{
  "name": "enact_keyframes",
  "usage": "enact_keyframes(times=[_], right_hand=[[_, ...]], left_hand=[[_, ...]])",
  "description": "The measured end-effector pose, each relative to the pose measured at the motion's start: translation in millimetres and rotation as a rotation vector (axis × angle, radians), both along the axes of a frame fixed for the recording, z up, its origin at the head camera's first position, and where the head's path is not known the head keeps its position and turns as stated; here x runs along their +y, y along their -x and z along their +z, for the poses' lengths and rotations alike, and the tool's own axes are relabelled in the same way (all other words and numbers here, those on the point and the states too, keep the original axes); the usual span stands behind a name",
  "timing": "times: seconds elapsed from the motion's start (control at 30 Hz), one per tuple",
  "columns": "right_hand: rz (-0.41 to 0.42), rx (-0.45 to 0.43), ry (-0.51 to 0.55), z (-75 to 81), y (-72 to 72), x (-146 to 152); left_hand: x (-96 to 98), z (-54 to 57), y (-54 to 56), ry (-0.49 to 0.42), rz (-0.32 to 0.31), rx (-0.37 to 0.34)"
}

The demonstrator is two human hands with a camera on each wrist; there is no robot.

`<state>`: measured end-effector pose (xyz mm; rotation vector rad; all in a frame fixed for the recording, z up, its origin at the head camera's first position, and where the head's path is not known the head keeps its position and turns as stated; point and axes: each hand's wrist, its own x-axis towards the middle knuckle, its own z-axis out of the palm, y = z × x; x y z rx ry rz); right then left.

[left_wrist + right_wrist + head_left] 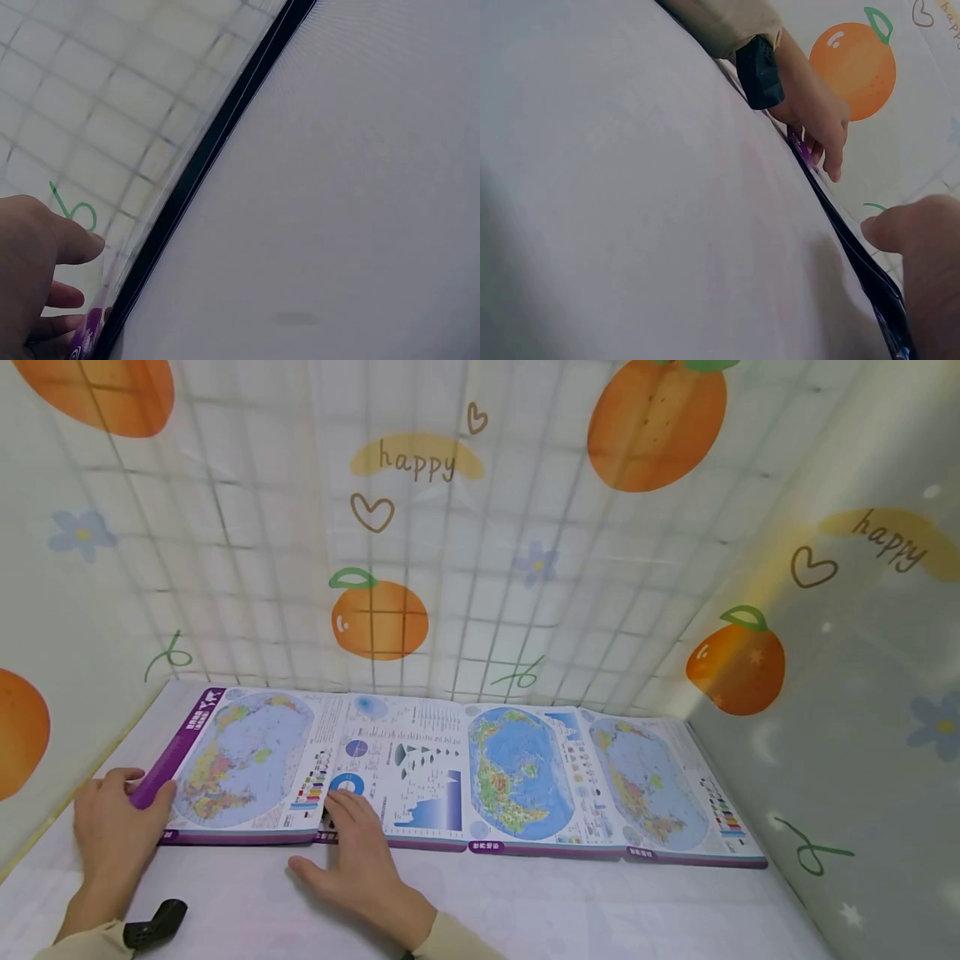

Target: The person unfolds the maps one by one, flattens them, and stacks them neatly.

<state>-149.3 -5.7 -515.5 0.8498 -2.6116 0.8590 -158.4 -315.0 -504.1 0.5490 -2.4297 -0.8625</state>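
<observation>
A fold-out world map (521,777) lies spread sideways on the table, its panels showing maps, charts and a purple lower border. At its left end, my left hand (120,818) holds the raised purple edge (161,768) between thumb and fingers. The left wrist view has this hand (37,277) at the lower left, by the purple corner. My right hand (360,864) rests with extended fingers near the fold between the first two panels, its thumb out over the table. The right wrist view shows the right thumb (907,229) above the map's dark edge (855,259).
The table (525,910) has a whitish cover. Behind it stands a wire grid (480,552) under a translucent sheet printed with oranges, and similar printed sheeting (847,710) closes off the right side. A black strap piece (156,924) sits at the left wrist.
</observation>
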Motion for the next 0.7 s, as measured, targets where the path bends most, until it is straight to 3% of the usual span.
enact_keyframes(times=[0.5,0.7], right_hand=[[-0.014,-0.048,0.033,-1.4,-4.5,5],[-0.024,-0.053,0.021,2.6,-5.2,12]], left_hand=[[3.5,-1.8,-2.5,0.036,0.002,-0.050],[7.1,-0.8,-0.7,0.069,0.000,-0.013]])
